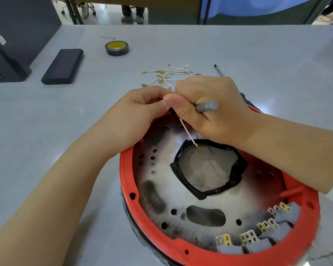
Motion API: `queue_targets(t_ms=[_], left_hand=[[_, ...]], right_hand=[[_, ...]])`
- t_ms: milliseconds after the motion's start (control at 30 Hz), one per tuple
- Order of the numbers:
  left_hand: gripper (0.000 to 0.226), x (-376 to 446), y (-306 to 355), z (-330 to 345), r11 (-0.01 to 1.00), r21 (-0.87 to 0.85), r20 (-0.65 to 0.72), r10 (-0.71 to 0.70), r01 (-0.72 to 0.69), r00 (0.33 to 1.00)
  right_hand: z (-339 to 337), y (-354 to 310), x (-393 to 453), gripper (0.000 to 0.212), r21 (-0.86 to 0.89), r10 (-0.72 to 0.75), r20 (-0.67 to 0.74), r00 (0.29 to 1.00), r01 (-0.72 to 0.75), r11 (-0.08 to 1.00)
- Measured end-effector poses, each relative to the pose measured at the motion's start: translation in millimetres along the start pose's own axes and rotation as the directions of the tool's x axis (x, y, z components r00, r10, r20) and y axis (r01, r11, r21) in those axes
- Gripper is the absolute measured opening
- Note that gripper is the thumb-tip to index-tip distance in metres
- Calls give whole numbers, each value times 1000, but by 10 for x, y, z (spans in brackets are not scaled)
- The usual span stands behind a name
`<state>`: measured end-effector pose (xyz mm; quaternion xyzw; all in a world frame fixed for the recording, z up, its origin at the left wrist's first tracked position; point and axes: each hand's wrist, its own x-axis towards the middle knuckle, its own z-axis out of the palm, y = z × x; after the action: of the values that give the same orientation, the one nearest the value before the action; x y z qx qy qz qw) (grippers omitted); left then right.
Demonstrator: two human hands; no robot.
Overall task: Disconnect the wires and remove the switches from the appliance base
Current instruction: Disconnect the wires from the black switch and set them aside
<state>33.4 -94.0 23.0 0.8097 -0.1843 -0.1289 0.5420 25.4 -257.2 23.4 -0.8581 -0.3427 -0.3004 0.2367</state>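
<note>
The round red appliance base [126, 169] lies open on the grey table, its scorched metal plate facing up. Several grey switches [258, 240] with brass terminals line its near right rim. At the base's far rim my left hand [140, 110] pinches a small dark part. My right hand [210, 108] is curled round a grey tool handle [207, 106] and touches the left hand's fingertips. A white wire [186, 131] with a brass terminal hangs from between my fingers over the plate's taped central hole [204, 169]. What the wire's upper end joins is hidden by my fingers.
A pile of loose white wires [165, 75] with brass ends lies beyond my hands. A tape roll [117, 48], a black block [62, 66] and a thin rod [219, 70] sit further back. A dark box [12, 35] stands at the far left.
</note>
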Motion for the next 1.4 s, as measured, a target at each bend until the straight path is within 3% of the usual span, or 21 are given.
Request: queue_targets(t_ms=[133, 367, 500, 733, 1000, 1200, 1400], left_hand=[[21, -5, -7, -3, 1000, -20, 13, 12, -12, 1000], [24, 7, -13, 5, 999, -39, -6, -26, 26, 1000], [25, -8, -10, -1, 998, -47, 3, -29, 29, 1000], [25, -16, 14, 5, 998, -49, 0, -45, 45, 999], [24, -7, -11, 24, 996, -71, 18, -48, 49, 999], [25, -13, -24, 15, 999, -14, 27, -31, 32, 999], [26, -11, -9, 7, 998, -44, 37, -37, 39, 999]], right_hand=[[0, -25, -17, 32, 30, 15, -9, 1000, -15, 999], [13, 10, 9, 42, 167, 317, 37, 948, -318, 933], [35, 27, 55, 48, 230, 390, 48, 919, -390, 892], [-11, 35, 111, 52, 347, 436, 46, 899, -424, 837], [-276, 107, 123, 39, 376, 428, 280, 859, -509, 774], [-271, 54, 136, 39, 323, 429, 258, 865, -496, 806], [-443, 111, 16, 18, 418, 403, 350, 846, -526, 741]])
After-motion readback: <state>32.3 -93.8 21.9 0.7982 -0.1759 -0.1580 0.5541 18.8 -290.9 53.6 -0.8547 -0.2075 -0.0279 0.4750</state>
